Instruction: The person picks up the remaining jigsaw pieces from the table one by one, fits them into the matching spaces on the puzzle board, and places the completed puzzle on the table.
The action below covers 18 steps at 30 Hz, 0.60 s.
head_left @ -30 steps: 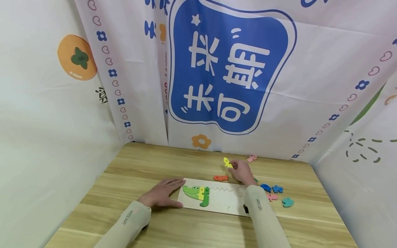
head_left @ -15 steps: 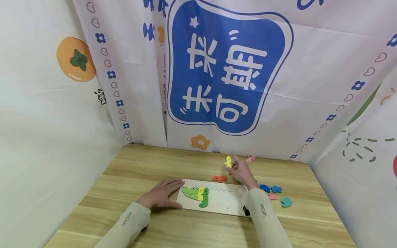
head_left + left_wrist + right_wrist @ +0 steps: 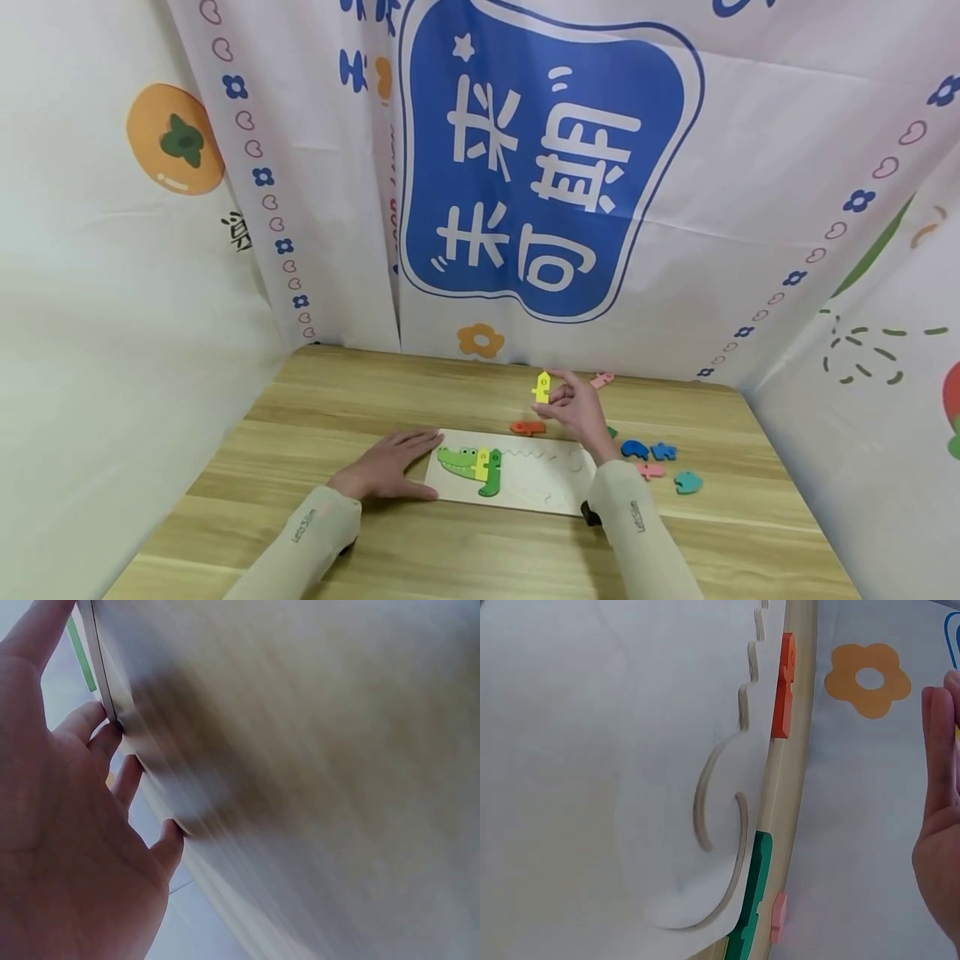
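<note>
My right hand (image 3: 581, 412) pinches a yellow puzzle piece (image 3: 542, 388) with a pointed top, held upright above the far side of the table. In the right wrist view only part of that hand shows, at the right edge. Below lies a white puzzle board (image 3: 532, 487) with a carved wavy line and a spiral tail groove. Its left part carries a green crocodile head (image 3: 457, 461), a yellow piece (image 3: 482, 464) and a green leg piece (image 3: 492, 475). My left hand (image 3: 386, 468) rests at the board's left end, fingers spread, thumb at the near corner.
An orange piece (image 3: 527, 427) lies just behind the board. Right of it are blue pieces (image 3: 635, 450), a pink piece (image 3: 651, 471) and a teal piece (image 3: 687, 482). Another pink piece (image 3: 602, 380) lies by the back curtain (image 3: 420, 333). A green piece (image 3: 754, 892) sits beside the board.
The yellow piece in my right hand has turned from tilted to upright and risen slightly. My left hand stays at the board's left end.
</note>
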Available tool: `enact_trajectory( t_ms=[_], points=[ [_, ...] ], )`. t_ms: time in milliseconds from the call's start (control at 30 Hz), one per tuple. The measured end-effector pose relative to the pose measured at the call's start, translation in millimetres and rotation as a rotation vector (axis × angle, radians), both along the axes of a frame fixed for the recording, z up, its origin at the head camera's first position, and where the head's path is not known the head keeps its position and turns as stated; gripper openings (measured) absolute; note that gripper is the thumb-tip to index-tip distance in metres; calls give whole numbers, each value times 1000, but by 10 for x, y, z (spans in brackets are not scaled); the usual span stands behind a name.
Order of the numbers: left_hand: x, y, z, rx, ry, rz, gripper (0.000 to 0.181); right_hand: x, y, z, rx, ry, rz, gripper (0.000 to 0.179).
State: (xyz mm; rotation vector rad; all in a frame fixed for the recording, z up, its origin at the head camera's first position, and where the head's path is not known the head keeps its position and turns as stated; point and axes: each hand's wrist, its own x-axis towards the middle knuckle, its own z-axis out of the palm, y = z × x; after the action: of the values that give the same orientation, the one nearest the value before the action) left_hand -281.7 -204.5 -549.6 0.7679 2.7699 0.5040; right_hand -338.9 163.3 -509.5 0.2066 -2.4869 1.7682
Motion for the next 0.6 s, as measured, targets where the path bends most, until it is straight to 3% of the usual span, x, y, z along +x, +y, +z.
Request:
enact_trajectory(
  t_ms=[300,600],
  points=[
    [-11,6,-6,-8,2,-4,103,50,41,29,-59,7,37,66],
    [-17,12,-7,-9,-8,5,102,88,64,62,-50,28,49,63]
  ],
)
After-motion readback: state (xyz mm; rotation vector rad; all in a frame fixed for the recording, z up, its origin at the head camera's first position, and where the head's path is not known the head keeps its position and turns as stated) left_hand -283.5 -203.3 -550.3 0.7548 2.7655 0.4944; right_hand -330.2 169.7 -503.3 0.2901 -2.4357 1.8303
